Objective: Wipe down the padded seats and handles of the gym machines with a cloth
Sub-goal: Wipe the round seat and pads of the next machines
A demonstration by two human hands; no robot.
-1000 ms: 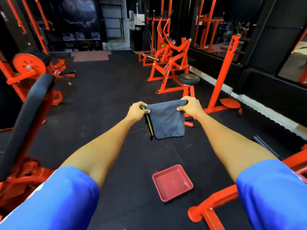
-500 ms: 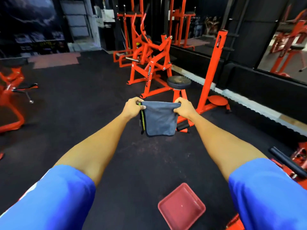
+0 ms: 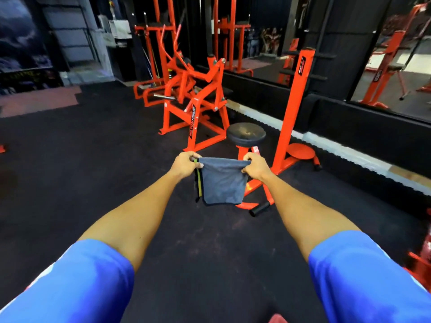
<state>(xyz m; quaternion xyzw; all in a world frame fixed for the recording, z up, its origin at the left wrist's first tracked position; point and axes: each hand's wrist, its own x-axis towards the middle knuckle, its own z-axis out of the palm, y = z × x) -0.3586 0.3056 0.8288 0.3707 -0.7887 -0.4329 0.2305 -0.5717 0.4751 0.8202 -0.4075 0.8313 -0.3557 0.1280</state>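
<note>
though partly behind cloth (image 3: 222,183), stool base (image 3: 243,150)

Black floor (image 3: 93,171) throughout; pink mat (image 3: 39,101) at ten o'clock; dark mural (image 3: 18,38) at eleven, grey shutter (image 3: 70,31) beside it; mirrors (image 3: 396,66) at two, pale kerb (image 3: 349,152) below; dim light.

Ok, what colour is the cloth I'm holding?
The cloth is slate grey-blue with a yellow-green strip down its left edge, clearest in the head view.

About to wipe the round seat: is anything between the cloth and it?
Nothing visible. The left hand and right hand hold the cloth; the seat stands beyond it, its top bare, no bar crossing between.
</note>
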